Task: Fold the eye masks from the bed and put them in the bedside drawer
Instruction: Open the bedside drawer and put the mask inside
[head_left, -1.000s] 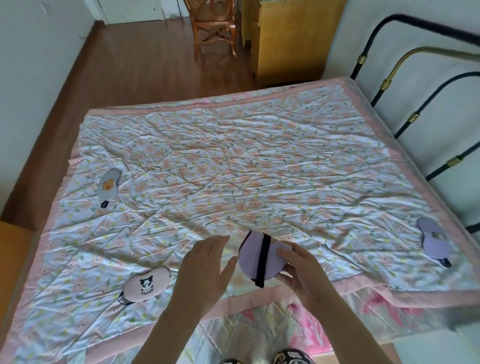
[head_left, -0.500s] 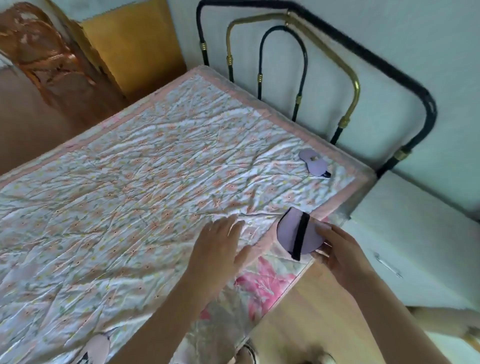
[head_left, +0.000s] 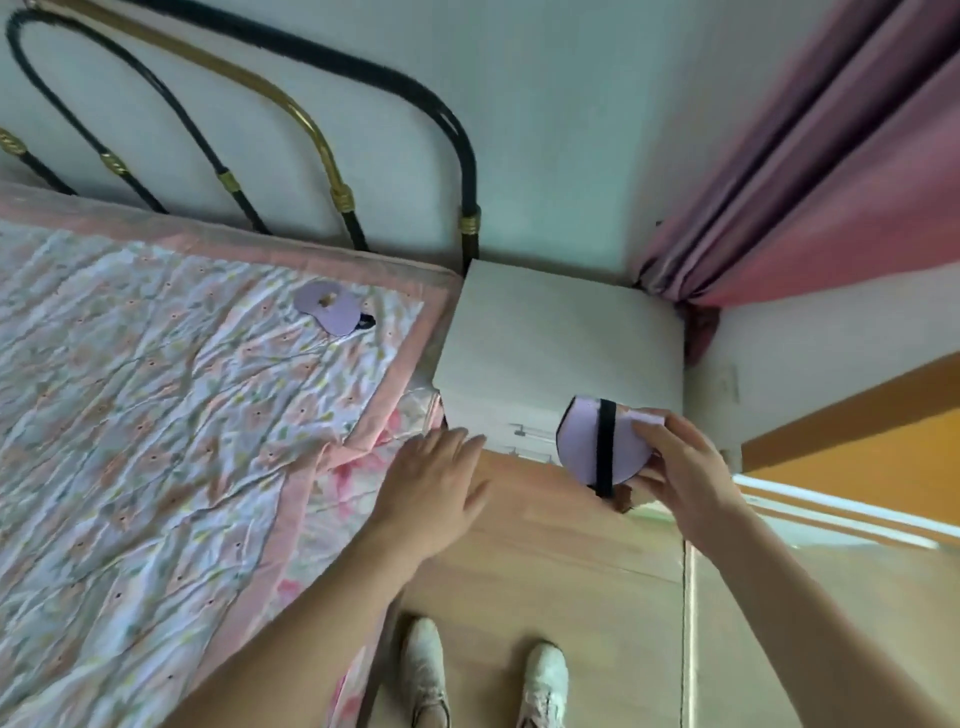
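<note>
My right hand grips a folded lilac eye mask with a black strap across it, held in front of the white bedside cabinet. Its drawer fronts with thin handles look closed, partly hidden behind the mask. My left hand is flat with fingers apart, empty, reaching toward the drawer front beside the bed's corner. A second lilac eye mask lies unfolded on the floral quilt near the headboard.
A black and brass metal headboard stands against the wall behind the bed. Pink curtains hang to the right of the cabinet. Light wooden floor lies below, with my two white shoes on it.
The view has swung from the bed to the bedside cabinet. My right hand carried the folded mask rightward to the cabinet front, and my left hand moved off the quilt toward the drawers.
</note>
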